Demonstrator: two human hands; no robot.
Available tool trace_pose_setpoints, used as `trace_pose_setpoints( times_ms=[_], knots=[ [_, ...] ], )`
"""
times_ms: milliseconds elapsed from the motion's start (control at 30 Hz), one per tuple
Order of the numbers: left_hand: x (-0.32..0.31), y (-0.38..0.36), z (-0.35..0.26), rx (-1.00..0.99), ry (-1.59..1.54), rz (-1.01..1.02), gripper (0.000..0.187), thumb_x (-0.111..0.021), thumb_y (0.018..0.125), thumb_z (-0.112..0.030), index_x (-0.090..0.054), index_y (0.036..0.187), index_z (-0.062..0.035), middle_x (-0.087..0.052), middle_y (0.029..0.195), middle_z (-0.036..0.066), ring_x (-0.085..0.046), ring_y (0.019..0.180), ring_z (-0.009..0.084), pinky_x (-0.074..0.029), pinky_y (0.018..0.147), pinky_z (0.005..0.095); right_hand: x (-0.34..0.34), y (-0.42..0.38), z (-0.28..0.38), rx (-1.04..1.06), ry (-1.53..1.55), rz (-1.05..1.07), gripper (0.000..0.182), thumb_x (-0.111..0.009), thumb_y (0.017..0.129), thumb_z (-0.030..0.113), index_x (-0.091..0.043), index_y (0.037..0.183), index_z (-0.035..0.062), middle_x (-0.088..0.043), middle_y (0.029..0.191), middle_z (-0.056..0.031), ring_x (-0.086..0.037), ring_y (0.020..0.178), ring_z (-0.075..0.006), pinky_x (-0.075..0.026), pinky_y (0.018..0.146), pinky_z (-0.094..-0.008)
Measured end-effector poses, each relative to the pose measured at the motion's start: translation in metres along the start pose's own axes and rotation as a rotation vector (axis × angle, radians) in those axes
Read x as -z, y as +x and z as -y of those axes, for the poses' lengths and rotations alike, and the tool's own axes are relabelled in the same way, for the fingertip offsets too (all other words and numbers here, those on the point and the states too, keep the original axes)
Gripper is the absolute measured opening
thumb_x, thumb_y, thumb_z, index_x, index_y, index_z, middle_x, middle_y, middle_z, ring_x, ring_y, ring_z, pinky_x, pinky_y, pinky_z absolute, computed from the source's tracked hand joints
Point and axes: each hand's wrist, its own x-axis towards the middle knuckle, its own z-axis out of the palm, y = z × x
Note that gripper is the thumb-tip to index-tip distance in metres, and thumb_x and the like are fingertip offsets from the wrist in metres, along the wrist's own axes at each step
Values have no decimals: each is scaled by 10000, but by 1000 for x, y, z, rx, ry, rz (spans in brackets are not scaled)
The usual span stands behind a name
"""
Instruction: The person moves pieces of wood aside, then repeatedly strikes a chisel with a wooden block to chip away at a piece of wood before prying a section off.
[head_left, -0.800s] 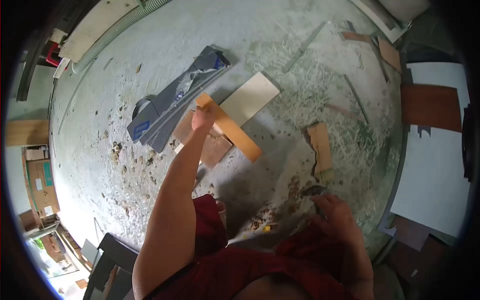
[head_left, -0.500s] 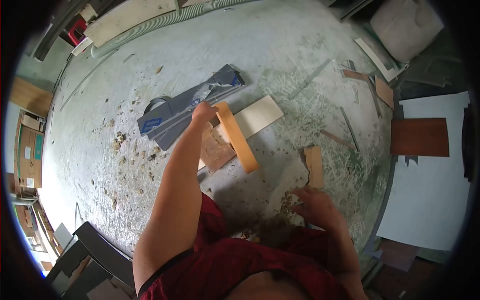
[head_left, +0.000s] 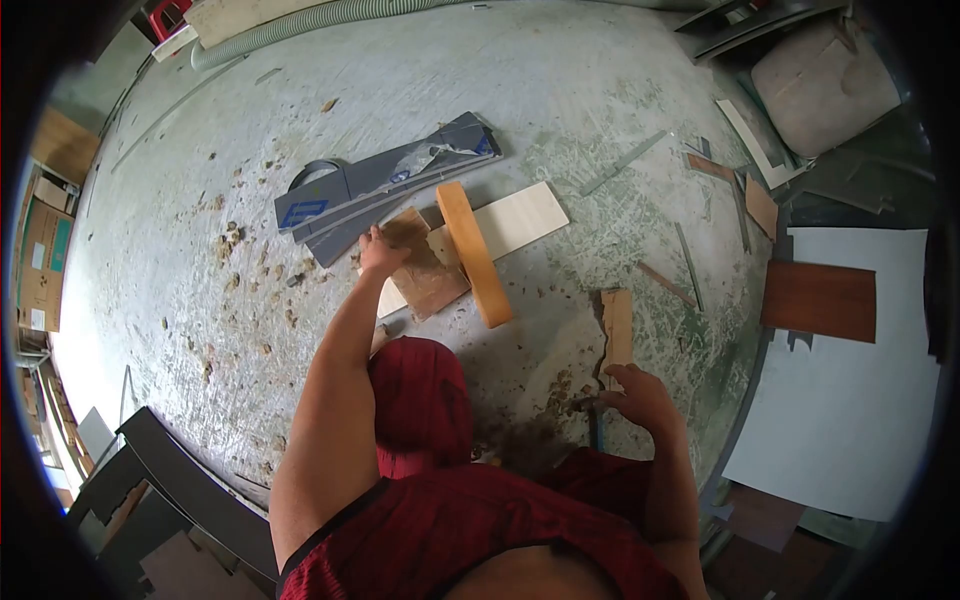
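My left hand (head_left: 383, 252) rests at the left edge of a brown, stained wood piece (head_left: 432, 278), its fingers on or around that edge. Beneath this piece, a pale board (head_left: 522, 222) lies diagonally on the floor. An orange-yellow wooden strip (head_left: 470, 255) lies across the board, just right of the brown piece. My right hand (head_left: 637, 396) is at the lower end of a light wood piece (head_left: 618, 325) with a dark jagged edge. Its fingers are curled by a dark, thin thing, too small to make out, above a blue item (head_left: 596, 428).
Grey panels (head_left: 385, 190) with blue marks lie just beyond the boards. A ribbed hose (head_left: 320, 32) runs along the far side. At the right are a white sheet (head_left: 835, 400) and a reddish-brown board (head_left: 820, 302). Dark curved panels (head_left: 200, 480) lie at the lower left.
My left hand has moved from the orange-yellow strip's upper end to the brown piece's left edge. My right hand's fingers have drawn in near the light wood piece. The view has shifted slightly.
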Motion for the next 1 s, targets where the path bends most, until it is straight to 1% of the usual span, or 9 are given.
trace_pose_setpoints(
  times_ms=[100,200,333,433,467,567,667,767,1000],
  knots=[
    [4,1,-13,197,-112,-69,1059,-784,613,-334,-177,1448,-98,-335,1400,199,-442,1225,360,-406,1000,383,-14,10,-8,-36,2,12,426,-597,800,341,-569,1152,102,-593,999,-192,-578,953,-370,-457,839,-432],
    [3,16,8,230,-209,96,1068,-789,611,-329,-172,1449,-90,-445,1328,221,-496,1174,362,-430,967,375,-43,26,-17,-46,9,59,427,-605,801,333,-563,1162,109,-563,1086,-186,-572,984,-368,-457,853,-433],
    [-27,42,48,266,-606,74,1019,-795,645,-200,-170,1447,-131,-560,1180,140,-542,1063,283,-455,794,466,-85,55,-8,47,43,111,476,-633,791,306,-523,1221,132,-472,1252,-182,-545,1052,-367,-450,873,-435],
    [-19,30,52,202,-862,62,983,-797,612,-225,-271,1424,-50,-574,1180,194,-577,1045,265,-473,840,310,-110,94,13,232,74,-24,582,-678,759,267,-465,1290,157,-386,1329,-227,-462,1152,-404,-418,933,-445],
    [-23,30,54,174,-758,-70,784,-779,636,-226,-436,1318,-49,-612,1066,149,-601,942,257,-493,757,351,-117,114,23,259,26,-76,640,-692,744,262,-430,1319,164,-365,1334,-247,-421,1180,-426,-399,955,-454],
    [7,5,47,274,-804,91,592,-758,666,-251,-524,1169,-43,-609,929,104,-599,804,234,-494,663,406,-136,172,50,307,-4,-239,821,-712,711,262,-285,1406,170,-324,1351,-267,-354,1228,-457,-355,998,-482],
    [1,-6,64,300,-829,227,398,-741,720,-265,-574,1006,-45,-596,812,76,-572,628,199,-471,548,377,-159,220,63,196,12,-334,870,-695,705,221,-216,1428,161,-319,1352,-256,-388,1200,-426,-373,973,-480],
    [4,-20,67,332,-715,410,328,-739,742,-257,-600,952,-46,-606,716,52,-567,530,169,-444,473,315,-163,239,72,55,-283,-375,840,-660,717,192,-216,1427,142,-406,1290,-234,-445,1126,-395,-405,925,-468],
    [16,-34,48,135,-580,505,332,-719,775,-269,-586,956,-24,-634,692,67,-607,505,158,-446,404,286,-158,222,28,22,-163,-300,787,-628,746,275,-246,1405,76,-613,937,-206,-577,889,-389,-465,807,-467]
  ],
)
